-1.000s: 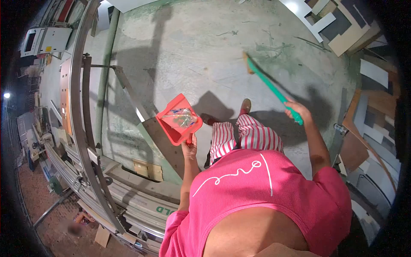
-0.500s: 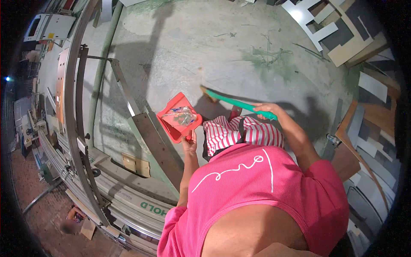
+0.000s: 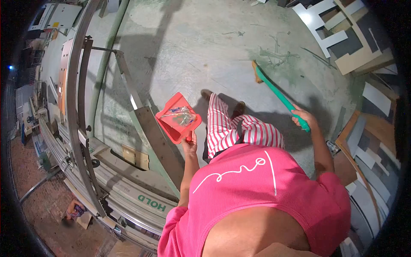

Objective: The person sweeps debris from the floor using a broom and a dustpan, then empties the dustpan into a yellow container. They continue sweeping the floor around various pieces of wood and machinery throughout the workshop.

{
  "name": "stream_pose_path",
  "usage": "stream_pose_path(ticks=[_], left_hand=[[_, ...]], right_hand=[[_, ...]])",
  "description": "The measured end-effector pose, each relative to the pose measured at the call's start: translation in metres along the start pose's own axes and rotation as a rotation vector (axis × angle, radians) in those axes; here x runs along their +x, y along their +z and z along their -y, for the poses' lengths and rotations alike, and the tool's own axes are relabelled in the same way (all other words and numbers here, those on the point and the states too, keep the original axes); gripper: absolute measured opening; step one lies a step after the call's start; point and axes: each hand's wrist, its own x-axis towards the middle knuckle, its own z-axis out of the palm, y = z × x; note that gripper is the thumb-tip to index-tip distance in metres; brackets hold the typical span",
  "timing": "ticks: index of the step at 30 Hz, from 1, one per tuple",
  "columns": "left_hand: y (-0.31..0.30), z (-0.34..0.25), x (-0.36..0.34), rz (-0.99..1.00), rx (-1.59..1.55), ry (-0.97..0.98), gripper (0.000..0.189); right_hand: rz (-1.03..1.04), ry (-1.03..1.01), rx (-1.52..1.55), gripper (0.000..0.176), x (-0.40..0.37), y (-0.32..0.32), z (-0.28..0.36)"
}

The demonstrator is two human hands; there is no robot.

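Holding one red dustpan (image 3: 168,129) by its short handle, the person's left hand (image 3: 189,144) sits just left of the middle of the frame, fingers wrapped around the grip. Inside the pan lies crumpled clear plastic (image 3: 184,118) with bits of blue; how many pieces make it up cannot be told. Right of centre, the right hand (image 3: 303,118) grasps the end of one green brush (image 3: 275,91), whose tan bristles (image 3: 256,73) point toward the top of the frame; whether they touch the floor (image 3: 192,25) cannot be told. Between the two tools show two shoes (image 3: 239,108) below striped trousers (image 3: 220,126).

Farther out, one ribbed hose (image 3: 104,68) runs down the upper left, beside a metal frame (image 3: 73,77). Toward the lower left stretches a machine (image 3: 128,192) lettered "HOLD", with one second person (image 3: 77,209) beyond it. Many flat boards (image 3: 359,62), too overlapped to count, fill the upper right and right edge.
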Motion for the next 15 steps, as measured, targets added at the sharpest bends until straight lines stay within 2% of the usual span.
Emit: stream_pose_path(ticks=[2, 4, 7, 9, 11, 13, 15], left_hand=[[-0.001, -0.003, 0.004, 0.017, 0.033, -0.014, 0.036], [0.000, -0.007, 0.016, -0.098, 0.019, -0.037, 0.033], [0.023, -0.015, 0.020, -0.186, -0.010, -0.040, 0.030], [0.039, -0.021, 0.029, -0.151, -0.027, -0.032, 0.028], [0.057, -0.027, 0.037, -0.120, -0.041, -0.010, 0.027], [0.086, -0.038, 0.042, -0.063, -0.065, -0.015, 0.027], [0.118, -0.048, 0.040, -0.042, -0.045, 0.003, 0.029]], right_hand=[[0.019, 0.001, 0.014, 0.063, 0.007, 0.018, 0.010], [0.150, -0.035, -0.042, 0.064, 0.021, 0.040, 0.021], [0.213, -0.052, -0.088, 0.063, 0.027, 0.101, 0.053], [0.302, -0.134, -0.058, 0.061, 0.048, 0.131, 0.066], [0.386, -0.074, -0.088, 0.061, 0.087, 0.164, 0.082], [0.485, -0.104, -0.206, 0.060, 0.103, 0.204, 0.108], [0.479, -0.110, -0.189, 0.058, 0.149, 0.231, 0.111]])
